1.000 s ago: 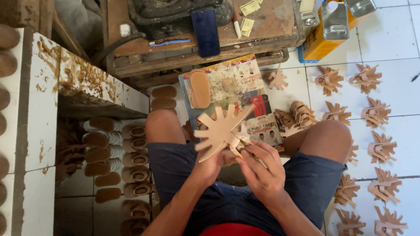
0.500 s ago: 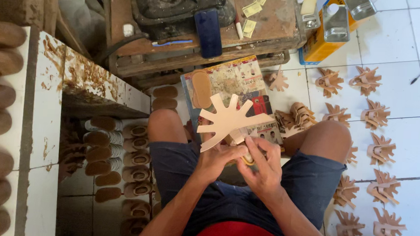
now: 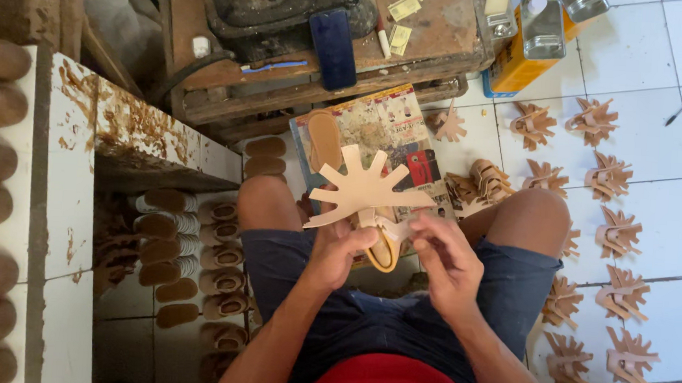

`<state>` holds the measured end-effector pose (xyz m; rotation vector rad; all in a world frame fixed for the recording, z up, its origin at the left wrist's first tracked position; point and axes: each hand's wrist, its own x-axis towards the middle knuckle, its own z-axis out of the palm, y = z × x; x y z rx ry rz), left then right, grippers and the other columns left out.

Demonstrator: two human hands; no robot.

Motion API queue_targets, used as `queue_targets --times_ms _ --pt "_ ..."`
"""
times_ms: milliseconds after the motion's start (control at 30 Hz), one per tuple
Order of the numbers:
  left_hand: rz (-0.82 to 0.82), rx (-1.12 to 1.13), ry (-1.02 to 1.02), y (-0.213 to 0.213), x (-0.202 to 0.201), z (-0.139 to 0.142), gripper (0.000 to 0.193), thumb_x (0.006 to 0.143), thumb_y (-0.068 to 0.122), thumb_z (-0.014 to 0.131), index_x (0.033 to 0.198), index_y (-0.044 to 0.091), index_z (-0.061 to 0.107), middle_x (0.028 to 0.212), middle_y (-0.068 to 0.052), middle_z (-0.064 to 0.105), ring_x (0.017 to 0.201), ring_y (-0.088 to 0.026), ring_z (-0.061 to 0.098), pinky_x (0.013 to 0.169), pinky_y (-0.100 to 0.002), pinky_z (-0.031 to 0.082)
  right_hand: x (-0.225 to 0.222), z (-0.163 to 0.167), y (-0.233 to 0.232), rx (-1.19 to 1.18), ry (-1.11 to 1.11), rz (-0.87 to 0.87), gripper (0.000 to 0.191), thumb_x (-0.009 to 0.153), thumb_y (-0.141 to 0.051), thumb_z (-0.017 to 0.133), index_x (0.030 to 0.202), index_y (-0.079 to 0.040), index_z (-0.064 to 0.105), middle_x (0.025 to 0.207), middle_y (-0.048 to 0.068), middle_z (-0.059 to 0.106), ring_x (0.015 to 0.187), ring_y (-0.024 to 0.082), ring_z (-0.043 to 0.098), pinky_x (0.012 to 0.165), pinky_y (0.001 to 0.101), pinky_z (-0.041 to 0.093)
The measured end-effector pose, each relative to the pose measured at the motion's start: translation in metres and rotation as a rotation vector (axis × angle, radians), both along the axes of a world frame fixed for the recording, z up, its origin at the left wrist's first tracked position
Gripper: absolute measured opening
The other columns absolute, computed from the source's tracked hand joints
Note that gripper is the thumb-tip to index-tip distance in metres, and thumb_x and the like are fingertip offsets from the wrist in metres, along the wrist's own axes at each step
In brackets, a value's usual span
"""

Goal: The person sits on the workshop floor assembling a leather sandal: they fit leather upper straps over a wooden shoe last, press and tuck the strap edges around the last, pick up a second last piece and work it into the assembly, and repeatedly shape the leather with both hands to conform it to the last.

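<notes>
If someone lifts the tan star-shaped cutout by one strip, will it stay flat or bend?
The cutout is thin sheet, so it would probably droop a little. Its strips stand out straight above the left hand, so it seems fairly stiff. It likely weighs little.

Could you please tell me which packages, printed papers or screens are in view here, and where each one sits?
Phone: dark blue slab, screen off, on the wooden bench.
Tin can: yellow and blue box with metal top, floor by the bench.
Printed paper: colourful sheet on the floor under the knees.
Yellow slips: small notes on the bench.
</notes>
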<state>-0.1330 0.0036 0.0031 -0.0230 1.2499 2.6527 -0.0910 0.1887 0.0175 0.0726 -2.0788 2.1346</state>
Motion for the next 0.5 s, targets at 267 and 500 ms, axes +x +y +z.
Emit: queue_targets --times_ms 267,500 --pt "-0.205 -0.047 -0.089 -0.008 -0.001 0.000 0.088 0.079 0.007 0.070 0.157 0.008 0.028 0.137 -0.010 0.055 0.125 -0.024 0.055 0.106 -0.041 0.047 -0.016 0.020 0.023 0.528 0.311 0.292 0.032 0.087 -0.002 0.077 0.118 -0.002 0.072 0.115 0.013 0.070 0.102 0.025 0.070 0.087 0.0336 0.057" --pt "-0.335 -0.169 -0.252 -0.010 0.007 -0.015 0.079 0.085 0.013 0.076 0.156 0.006 0.043 0.118 -0.012 0.064 0.092 -0.023 0.057 0.073 -0.038 0.043 -0.014 0.006 0.042 0.494 0.256 0.414 0.027 0.091 0.002 0.068 0.117 -0.002 0.074 0.114 0.013 0.072 0.102 0.024 0.073 0.086 0.0310 0.061"
